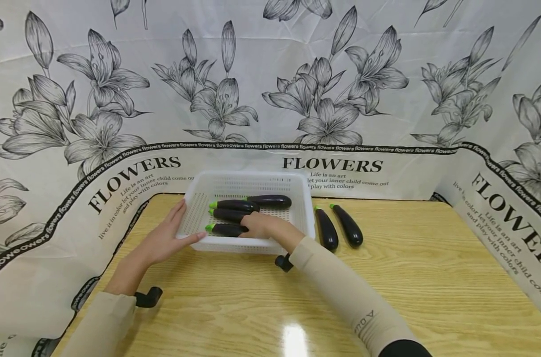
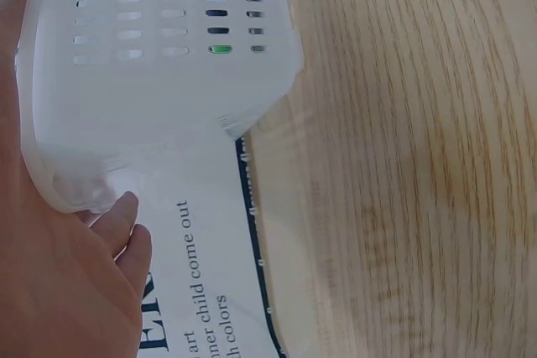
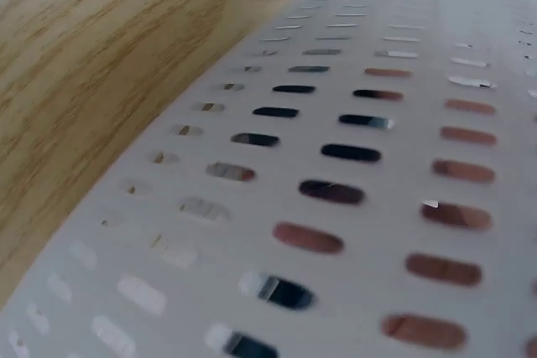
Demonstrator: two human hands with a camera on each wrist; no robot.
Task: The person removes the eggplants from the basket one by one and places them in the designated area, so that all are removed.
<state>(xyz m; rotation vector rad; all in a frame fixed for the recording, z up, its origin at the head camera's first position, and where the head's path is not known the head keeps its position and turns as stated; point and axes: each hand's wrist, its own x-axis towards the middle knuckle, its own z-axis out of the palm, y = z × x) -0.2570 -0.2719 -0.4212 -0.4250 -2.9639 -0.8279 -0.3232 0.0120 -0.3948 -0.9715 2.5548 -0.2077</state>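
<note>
A white slotted plastic basket stands on the table with several dark eggplants in it. At its left end my left hand holds the basket, thumb on the front rim and fingers along the outer side. My right hand reaches over the front rim into the basket, its fingers curled round the right end of the nearest eggplant. Just behind lie another eggplant and one more; a further eggplant rests by the back wall. In the right wrist view the basket wall hides most of that hand.
Two more eggplants lie on the wooden table right of the basket, one eggplant close to its side and the other eggplant beyond. A flower-printed cloth hangs behind the table and along its sides.
</note>
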